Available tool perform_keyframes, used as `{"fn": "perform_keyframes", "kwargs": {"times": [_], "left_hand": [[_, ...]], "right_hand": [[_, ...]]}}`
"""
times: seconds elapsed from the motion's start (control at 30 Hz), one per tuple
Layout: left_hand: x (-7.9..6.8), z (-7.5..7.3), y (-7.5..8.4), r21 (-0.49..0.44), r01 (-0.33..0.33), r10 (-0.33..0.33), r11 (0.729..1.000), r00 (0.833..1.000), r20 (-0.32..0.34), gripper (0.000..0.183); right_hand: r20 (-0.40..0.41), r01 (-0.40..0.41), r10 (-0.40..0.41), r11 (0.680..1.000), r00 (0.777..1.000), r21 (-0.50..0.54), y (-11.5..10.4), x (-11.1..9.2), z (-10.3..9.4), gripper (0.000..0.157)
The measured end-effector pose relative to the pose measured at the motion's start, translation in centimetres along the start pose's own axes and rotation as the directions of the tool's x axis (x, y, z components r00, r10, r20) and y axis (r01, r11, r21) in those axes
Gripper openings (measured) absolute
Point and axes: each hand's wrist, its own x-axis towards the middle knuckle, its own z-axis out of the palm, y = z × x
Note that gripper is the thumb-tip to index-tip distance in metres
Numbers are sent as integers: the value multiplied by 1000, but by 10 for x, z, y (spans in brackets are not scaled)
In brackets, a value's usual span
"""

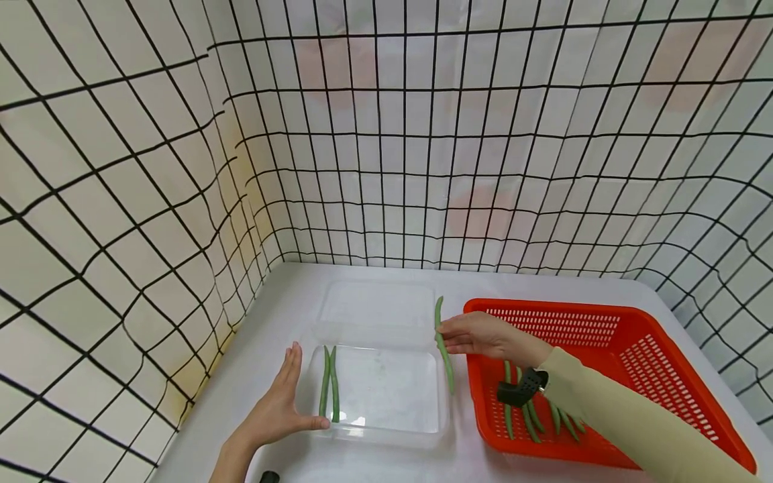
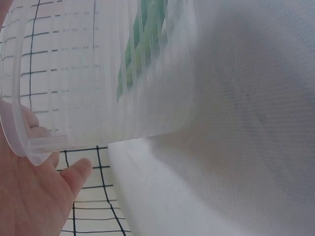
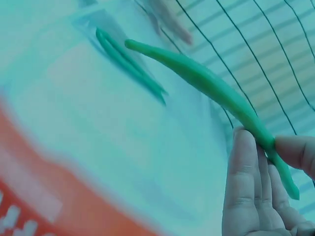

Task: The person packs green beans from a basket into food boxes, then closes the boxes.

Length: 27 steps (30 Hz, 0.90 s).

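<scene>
A green bean [image 1: 445, 362] is pinched between the thumb and fingers of my right hand [image 1: 477, 334], in the gap between the clear plastic container and the red basket. The right wrist view shows the same green bean [image 3: 211, 86] slanting across the picture. My left hand [image 1: 274, 409] rests at the left side of the clear container [image 1: 389, 436], its fingers straight and the thumb spread along the near rim. Two green beans [image 1: 330, 386] lie side by side at the container's left end. Through the ribbed wall they look blurred in the left wrist view.
The red basket [image 1: 658, 315] on the right holds several green beans [image 1: 531, 422], partly hidden by my right arm. A clear lid [image 1: 377, 302] lies flipped back behind the container. Black netting [image 1: 429, 134] surrounds the white table [image 1: 272, 302] at the back and sides.
</scene>
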Motion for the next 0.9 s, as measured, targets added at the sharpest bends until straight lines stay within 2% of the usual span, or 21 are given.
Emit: {"fn": "perform_keyframes", "kwargs": {"times": [0.17, 0.27, 0.4, 0.63, 0.9], "left_hand": [[0, 0, -1, -4, 8, -8, 1000, 1000, 4, 137], [1, 1, -1, -5, 7, -7, 1000, 1000, 6, 138], [1, 0, 0, -11, 13, -13, 1000, 1000, 5, 138], [1, 0, 0, -27, 38, -38, 999, 999, 8, 138], [0, 0, 0, -18, 43, -43, 999, 999, 11, 138]], "right_hand": [[31, -32, 31, 999, 999, 24, 2, 25, 39, 25], [59, -60, 59, 998, 997, 9, 5, 37, 59, 19], [89, -71, 72, 997, 993, -16, 12, 51, 83, 20], [104, -84, 90, 995, 991, -55, 26, 72, 115, 16], [65, -98, 103, 991, 993, -86, 40, 85, 139, 8]]}}
